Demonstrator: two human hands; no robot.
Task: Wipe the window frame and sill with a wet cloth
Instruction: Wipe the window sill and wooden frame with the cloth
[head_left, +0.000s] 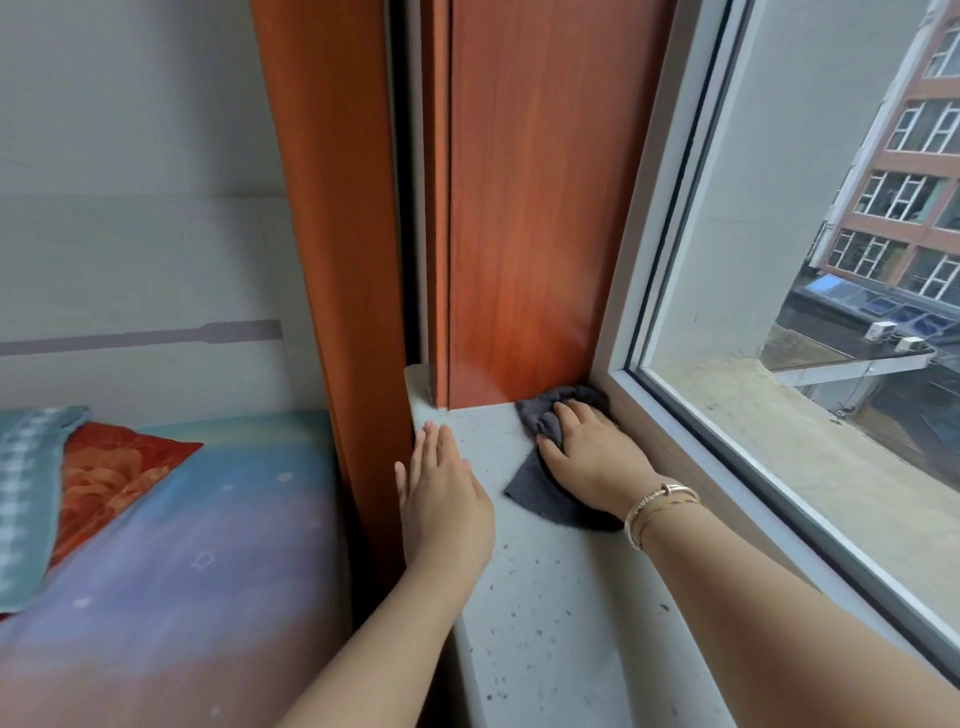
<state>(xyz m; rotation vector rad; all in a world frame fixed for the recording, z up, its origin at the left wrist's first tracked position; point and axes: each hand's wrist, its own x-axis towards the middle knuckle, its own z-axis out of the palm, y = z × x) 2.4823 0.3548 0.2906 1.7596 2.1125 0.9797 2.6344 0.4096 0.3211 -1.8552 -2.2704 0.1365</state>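
Note:
A pale speckled sill (545, 597) runs from the bottom of the view up to a red-brown wooden side panel (535, 218). The white window frame (670, 447) borders it on the right. A dark grey cloth (540, 491) lies flat on the sill in the far corner, touching the wood panel and the frame. My right hand (592, 452), with bracelets at the wrist, presses down on the cloth. My left hand (441, 483) rests flat with fingers together on the sill's left edge, holding nothing.
An orange-brown curtain (337, 234) hangs just left of the sill. A bed with a blue-purple cover (208, 545) and pillows (104, 478) lies at the lower left. Through the glass (831, 260) are rooftops and a brick building.

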